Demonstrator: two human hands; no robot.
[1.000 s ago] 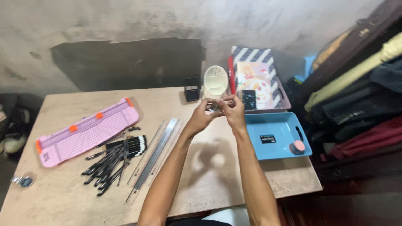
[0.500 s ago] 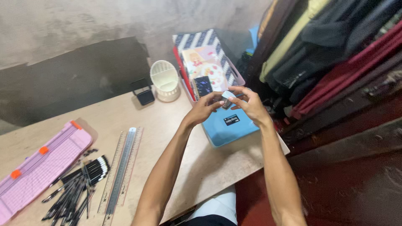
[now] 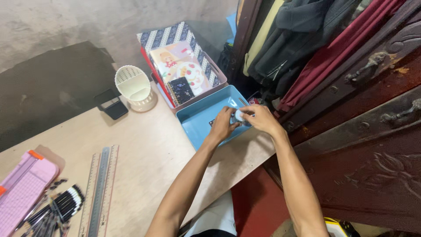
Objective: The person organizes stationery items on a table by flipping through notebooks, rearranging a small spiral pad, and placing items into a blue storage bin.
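My left hand (image 3: pixel 222 126) and my right hand (image 3: pixel 263 119) meet over the near right corner of a blue plastic tray (image 3: pixel 194 117) at the table's right end. Both pinch a small pale rounded object (image 3: pixel 239 115) between their fingertips, low over the tray. The fingers hide most of it, so I cannot tell what it is. A small dark card in the tray is mostly covered by my left hand.
Behind the tray stands a pink box (image 3: pixel 218 77) with patterned notebooks, then a white basket cup (image 3: pixel 133 88) and a small black holder (image 3: pixel 112 105). Rulers (image 3: pixel 99 188), black pens (image 3: pixel 61 210) and a pink paper cutter (image 3: pixel 21 189) lie left. A dark wooden cabinet (image 3: pixel 372 131) and hanging clothes (image 3: pixel 302 35) are on the right.
The view swung to the right. Both hands carried the small object from above the middle of the table to the right and down over the blue tray.
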